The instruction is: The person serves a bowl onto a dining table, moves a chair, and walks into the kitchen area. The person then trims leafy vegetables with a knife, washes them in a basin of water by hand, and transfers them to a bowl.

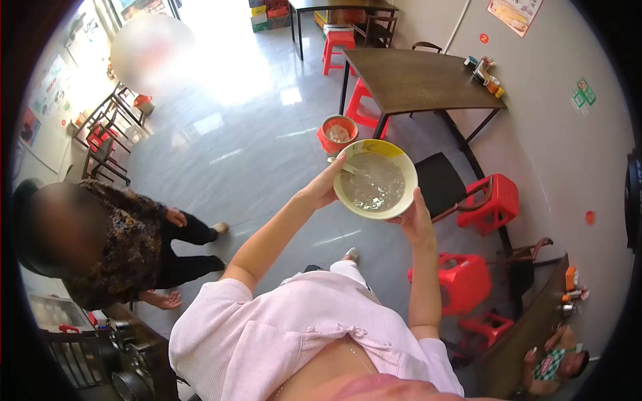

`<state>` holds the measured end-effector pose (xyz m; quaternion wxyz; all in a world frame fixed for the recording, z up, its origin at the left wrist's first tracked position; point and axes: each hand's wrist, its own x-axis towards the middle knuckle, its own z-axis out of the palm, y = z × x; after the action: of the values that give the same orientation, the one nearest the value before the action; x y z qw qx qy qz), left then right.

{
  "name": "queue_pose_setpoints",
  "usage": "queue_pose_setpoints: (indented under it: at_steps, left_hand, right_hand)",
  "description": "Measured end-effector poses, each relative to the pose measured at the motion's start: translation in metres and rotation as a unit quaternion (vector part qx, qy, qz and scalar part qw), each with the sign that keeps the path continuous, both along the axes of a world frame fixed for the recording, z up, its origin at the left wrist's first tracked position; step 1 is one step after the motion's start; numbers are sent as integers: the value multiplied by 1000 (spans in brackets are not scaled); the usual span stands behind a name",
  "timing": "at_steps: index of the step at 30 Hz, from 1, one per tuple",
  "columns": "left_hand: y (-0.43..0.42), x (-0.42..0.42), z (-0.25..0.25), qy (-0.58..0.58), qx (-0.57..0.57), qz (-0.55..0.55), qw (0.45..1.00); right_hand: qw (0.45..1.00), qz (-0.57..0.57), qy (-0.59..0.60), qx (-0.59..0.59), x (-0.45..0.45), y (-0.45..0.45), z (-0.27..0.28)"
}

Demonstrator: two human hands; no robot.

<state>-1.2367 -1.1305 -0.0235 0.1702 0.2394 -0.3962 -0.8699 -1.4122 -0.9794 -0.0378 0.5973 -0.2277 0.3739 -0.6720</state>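
Held out in front of me is a pale yellow bowl (409, 175) full of cloudy, greyish soup (374, 184). A light-coloured spoon (348, 168) leans in it, its handle over the left rim. My left hand (326, 184) grips the bowl's left side, with the thumb up by the rim near the spoon. My right hand (417, 219) supports the lower right side, its fingers partly hidden under the bowl. The bowl stays roughly level, above the floor.
A brown table (414, 77) with condiments (487, 77) stands ahead right. Red stools (461, 284), a black chair (438, 180) and a lined bin (337, 132) are near the bowl. One person (127, 234) stands at left; another (555, 364) is lower right. Pots (130, 361) sit lower left.
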Motion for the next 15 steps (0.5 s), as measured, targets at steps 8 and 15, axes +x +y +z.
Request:
queue_pose_setpoints:
  at_steps: [8,15]
  left_hand:
    - [-98,-118,-31,-41,11,106,994]
    - [-205,-219,-73,-63,13,114,991]
  right_hand:
    - [1000,-8,-18,14,-137,-137,-27]
    - [991,-8,-132,33,-230,-253,-62]
